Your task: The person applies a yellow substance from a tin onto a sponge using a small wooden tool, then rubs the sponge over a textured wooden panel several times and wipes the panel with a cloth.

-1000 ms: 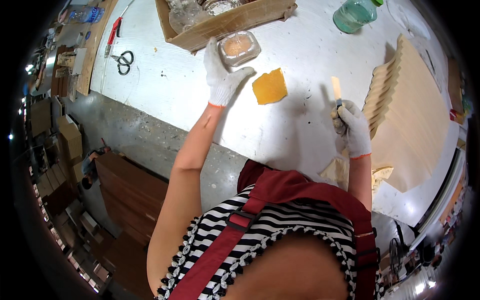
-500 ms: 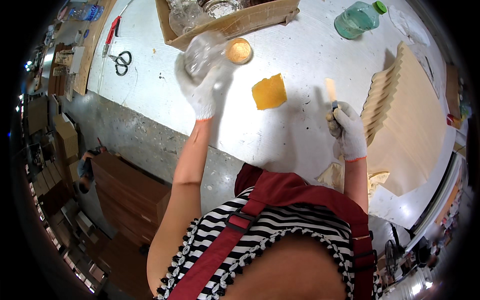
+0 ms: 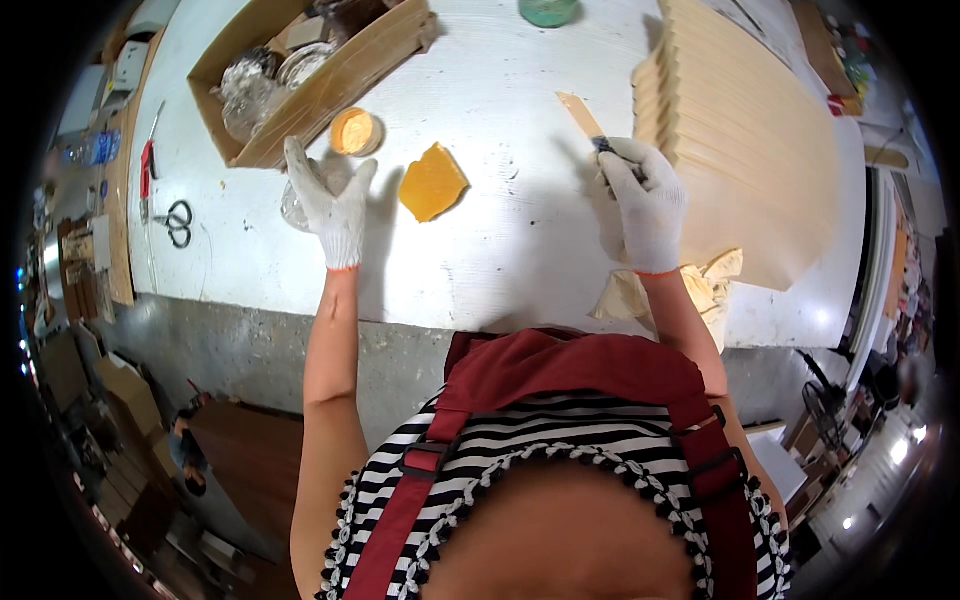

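Note:
My left hand [image 3: 332, 200], in a white work glove, is over the table with its fingers and thumb spread. Under it, partly hidden, lies a crumpled clear plastic bag [image 3: 293, 208]. Beside its fingers stands a small round tub [image 3: 354, 132] of pale orange filler. My right hand [image 3: 645, 195], gloved too, is closed round the dark handle of a putty knife, whose narrow tan blade [image 3: 580, 115] points away and to the left. A torn piece of yellow sandpaper [image 3: 433, 183] lies on the table between my hands.
A cardboard box [image 3: 330, 95] of plastic and other items stands far left. Scissors [image 3: 178, 224] and a red cutter [image 3: 147, 168] lie left. Wavy-edged wooden panels [image 3: 750, 150] are stacked right, beside a cream cloth [image 3: 710, 285]. A green bottle [image 3: 548, 10] stands at the back.
My left hand has lowered the clear plastic to the table beside the box and opened off it. The right hand still holds the putty knife. The whole view has turned and shifted.

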A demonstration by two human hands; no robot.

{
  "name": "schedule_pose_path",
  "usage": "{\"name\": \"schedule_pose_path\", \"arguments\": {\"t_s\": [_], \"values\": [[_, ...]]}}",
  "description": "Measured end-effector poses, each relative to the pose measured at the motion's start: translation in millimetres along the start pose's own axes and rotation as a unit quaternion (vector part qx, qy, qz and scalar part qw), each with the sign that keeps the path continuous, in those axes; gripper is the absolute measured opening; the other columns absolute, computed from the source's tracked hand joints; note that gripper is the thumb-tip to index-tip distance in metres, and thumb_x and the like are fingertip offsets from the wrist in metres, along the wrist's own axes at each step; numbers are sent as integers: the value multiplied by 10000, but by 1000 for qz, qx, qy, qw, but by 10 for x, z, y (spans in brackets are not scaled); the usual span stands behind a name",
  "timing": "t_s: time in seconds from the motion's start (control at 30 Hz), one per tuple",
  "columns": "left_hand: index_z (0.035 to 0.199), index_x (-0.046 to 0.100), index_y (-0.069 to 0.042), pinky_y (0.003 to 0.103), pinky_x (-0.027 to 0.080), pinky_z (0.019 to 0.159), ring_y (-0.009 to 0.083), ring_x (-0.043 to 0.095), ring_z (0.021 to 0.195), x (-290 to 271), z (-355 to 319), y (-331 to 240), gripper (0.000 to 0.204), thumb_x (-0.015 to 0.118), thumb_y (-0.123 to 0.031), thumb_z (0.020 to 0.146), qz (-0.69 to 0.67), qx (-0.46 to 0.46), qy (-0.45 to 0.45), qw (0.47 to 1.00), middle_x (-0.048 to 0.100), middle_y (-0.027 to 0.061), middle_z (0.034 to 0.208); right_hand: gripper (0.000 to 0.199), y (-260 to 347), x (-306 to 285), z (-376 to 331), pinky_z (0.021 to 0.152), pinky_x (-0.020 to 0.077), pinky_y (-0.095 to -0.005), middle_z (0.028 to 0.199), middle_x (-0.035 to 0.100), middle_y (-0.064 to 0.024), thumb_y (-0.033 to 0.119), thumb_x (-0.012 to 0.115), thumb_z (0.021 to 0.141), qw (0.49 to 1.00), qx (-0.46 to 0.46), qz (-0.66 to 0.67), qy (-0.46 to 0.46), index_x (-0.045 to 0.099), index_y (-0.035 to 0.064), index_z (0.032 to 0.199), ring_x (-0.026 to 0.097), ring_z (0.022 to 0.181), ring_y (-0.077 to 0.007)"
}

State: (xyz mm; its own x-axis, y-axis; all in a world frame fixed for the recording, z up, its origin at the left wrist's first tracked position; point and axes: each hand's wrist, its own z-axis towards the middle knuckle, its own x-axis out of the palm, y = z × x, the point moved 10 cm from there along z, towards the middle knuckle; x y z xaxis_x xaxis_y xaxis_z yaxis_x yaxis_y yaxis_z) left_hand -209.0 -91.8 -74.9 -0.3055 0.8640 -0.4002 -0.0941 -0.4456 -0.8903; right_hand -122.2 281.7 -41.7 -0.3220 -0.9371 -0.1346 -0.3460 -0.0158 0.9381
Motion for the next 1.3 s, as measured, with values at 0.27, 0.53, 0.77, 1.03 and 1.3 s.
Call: {"name": "schedule_pose_path", "arguments": {"t_s": [0.27, 0.53, 0.77, 1.03, 1.3], "values": [[1478, 181, 63, 419, 196, 1189, 336, 229, 1434, 294, 286, 209, 1103, 868, -197, 655, 9, 21, -12, 1000, 232, 264, 1525, 132, 1188, -333, -798, 712, 491, -357, 891, 668, -105, 11, 678, 740, 737, -550, -370, -135, 664, 38, 869, 631, 795, -295], [1462, 249, 63, 375, 357, 1101, 314, 371, 1350, 582, 162, -50, 973, 831, -164, 716, 32, 36, 24, 999, 327, 237, 1483, 134, 1363, -825, -1124, 685, 494, -355, 885, 668, -103, 27, 672, 753, 731, -517, -399, -199, 667, 53, 885, 633, 774, -272], [1398, 348, 89, 325, 456, 1006, 243, 511, 1180, 439, 152, 286, 840, 821, -172, 754, -33, -5, -8, 999, 449, 186, 1368, 136, 306, -1449, -918, 592, 464, -226, 765, 645, -62, 107, 630, 899, 977, -127, -51, -161, 663, -7, 966, 574, 645, -88], [1427, 356, 17, 397, 419, 1059, 296, 483, 1264, 280, 140, -76, 829, 795, -239, 773, 41, -10, -76, 996, 432, 204, 1419, 156, -198, -2593, -1317, 524, 422, -194, 775, 645, -29, 76, 610, 897, 972, -14, 74, -224, 639, -17, 1019, 560, 618, -55], [1366, 429, 11, 325, 434, 955, 228, 523, 1134, 466, -589, -1551, 589, 676, -159, 860, -109, 8, -72, 991, 509, 155, 1305, 194, -814, -5071, -1539, 507, 395, -205, 751, 644, -28, 115, 611, 892, 908, -10, 66, -415, 635, -21, 1029, 513, 562, -52]]}}
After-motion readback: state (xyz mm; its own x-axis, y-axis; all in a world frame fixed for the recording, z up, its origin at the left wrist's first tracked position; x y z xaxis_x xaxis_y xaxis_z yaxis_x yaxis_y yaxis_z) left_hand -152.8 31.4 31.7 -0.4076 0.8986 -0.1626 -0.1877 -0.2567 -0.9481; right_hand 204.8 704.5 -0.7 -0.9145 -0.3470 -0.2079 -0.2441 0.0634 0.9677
